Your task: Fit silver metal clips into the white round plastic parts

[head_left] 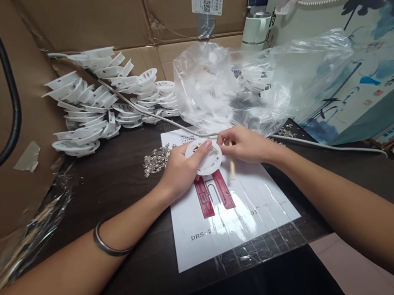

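Note:
My left hand point(181, 169) is closed on a round white plastic disc point(209, 166), its thumb laid across the upper face. Small slots and raised details show on the disc. At the disc's right edge, my right hand point(245, 144) has its fingers pinched together, with a pale yellow stick point(232, 164) pointing down from them. The stick's lower end is blurred. Whether the right fingertips also hold a tiny part cannot be made out. Beneath both hands lies a printed white sheet point(194, 246) under clear tape, with a red picture on it. Small metal parts point(157, 160) are heaped beside my left hand.
Stacks of white discs point(80, 104) stand at the back left. Behind my hands sits a clear plastic bag point(205, 85) with white pieces. A grey cable point(173, 122) crosses the dark table point(132, 259). Cardboard point(99, 13) closes the back; a patterned bag point(349, 61) and mug point(256, 29) stand right.

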`<state>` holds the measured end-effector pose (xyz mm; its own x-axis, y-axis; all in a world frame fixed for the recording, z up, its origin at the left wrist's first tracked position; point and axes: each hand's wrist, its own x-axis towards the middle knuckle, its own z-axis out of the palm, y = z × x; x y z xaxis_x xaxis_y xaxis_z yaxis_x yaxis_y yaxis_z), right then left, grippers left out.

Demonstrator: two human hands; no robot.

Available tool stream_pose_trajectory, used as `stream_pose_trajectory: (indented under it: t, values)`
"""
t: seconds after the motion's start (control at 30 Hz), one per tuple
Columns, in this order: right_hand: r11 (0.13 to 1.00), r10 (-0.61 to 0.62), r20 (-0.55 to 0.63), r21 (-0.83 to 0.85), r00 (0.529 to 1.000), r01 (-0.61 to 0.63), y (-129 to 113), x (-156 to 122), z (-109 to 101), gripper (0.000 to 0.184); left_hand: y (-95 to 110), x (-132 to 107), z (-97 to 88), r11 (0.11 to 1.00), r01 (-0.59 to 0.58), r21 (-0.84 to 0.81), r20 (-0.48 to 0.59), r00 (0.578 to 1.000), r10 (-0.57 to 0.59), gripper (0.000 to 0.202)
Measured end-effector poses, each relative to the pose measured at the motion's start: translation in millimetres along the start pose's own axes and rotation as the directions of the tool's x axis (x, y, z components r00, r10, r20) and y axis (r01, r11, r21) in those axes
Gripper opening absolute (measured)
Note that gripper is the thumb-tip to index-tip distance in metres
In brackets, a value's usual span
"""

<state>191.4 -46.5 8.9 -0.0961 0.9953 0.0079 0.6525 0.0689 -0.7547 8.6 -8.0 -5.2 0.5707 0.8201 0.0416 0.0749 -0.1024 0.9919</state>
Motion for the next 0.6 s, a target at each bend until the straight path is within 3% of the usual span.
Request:
stream_pose_trajectory:
  t: [0.07, 0.4, 0.6]
  values:
    - [0.994, -0.033, 0.023, -0.103, 0.999, 0.036, 3.2, 0.7, -3.5, 0.011, -0.4, 0.1, -0.4, 1.000, 0.012, -0.013, -0.010, 1.000, -0.012, 0.037]
    - [0.984, -0.076, 0.143, -0.151, 0.987, 0.098, 6.8, 2.4, -1.5, 0.010, -1.1, 1.2, -1.4, 0.995, 0.081, -0.055, -0.023, 0.996, -0.082, 0.037]
    - [0.985, -0.089, 0.107, -0.137, 0.990, 0.103, 7.5, 2.8, 3.3, 0.012, 1.2, 0.6, -0.8, 0.998, 0.069, 0.012, -0.022, 0.997, -0.069, 0.038]
